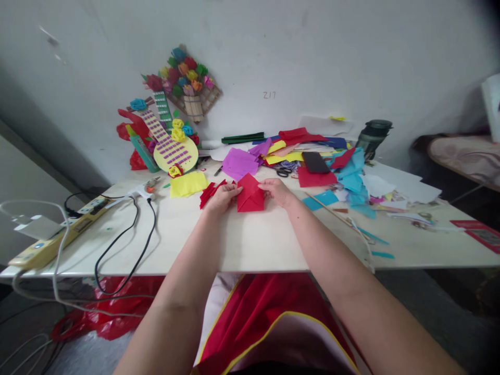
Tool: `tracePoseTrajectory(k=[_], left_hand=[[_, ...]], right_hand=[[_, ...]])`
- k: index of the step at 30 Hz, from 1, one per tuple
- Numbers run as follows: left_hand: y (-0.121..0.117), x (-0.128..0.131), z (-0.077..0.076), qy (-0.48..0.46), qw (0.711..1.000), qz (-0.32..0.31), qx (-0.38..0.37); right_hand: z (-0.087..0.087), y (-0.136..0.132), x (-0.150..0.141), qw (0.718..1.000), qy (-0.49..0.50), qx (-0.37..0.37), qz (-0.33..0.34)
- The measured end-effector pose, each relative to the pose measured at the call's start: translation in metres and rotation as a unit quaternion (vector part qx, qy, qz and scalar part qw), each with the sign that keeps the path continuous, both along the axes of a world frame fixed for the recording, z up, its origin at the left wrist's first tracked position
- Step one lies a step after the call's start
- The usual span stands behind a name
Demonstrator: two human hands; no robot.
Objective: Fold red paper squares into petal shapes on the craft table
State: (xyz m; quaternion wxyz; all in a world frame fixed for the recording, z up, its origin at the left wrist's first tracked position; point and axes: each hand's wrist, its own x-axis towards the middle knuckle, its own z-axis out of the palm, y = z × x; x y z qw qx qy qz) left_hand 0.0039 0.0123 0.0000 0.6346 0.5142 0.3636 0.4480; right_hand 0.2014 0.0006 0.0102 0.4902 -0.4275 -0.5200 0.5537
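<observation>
Between my two hands, a little above the table or resting on it, is a folded piece of red paper [250,197] with a pointed top edge and visible crease lines. My left hand [224,198] pinches its left edge between thumb and fingers. On the opposite edge, my right hand [276,192] pinches it the same way. Crumpled red paper pieces [209,194] lie just left of my left hand. Behind the folded paper is a purple paper sheet [239,163], and a yellow paper sheet [189,184] lies farther left.
Black scissors [283,172], a dark phone-like slab [315,162] and piled coloured paper sit at the back. A thin stick [332,212] and blue scraps lie right. A glue gun [146,188], power strip [64,234] and cables occupy the left. A dark bottle [374,139] stands back right.
</observation>
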Motion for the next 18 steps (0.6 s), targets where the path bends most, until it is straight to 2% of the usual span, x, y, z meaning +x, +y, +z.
tracePoseTrajectory(k=[5, 18], left_hand=[[-0.0016, 0.0002, 0.0031, 0.003, 1.0, 0.006, -0.013], [0.0012, -0.0015, 0.0009, -0.014, 1.0, 0.011, 0.002]], right_hand=[[0.0024, -0.0033, -0.0029, 0.999, -0.017, 0.013, -0.026], [0.0029, -0.0049, -0.0033, 1.0, -0.005, 0.016, -0.015]])
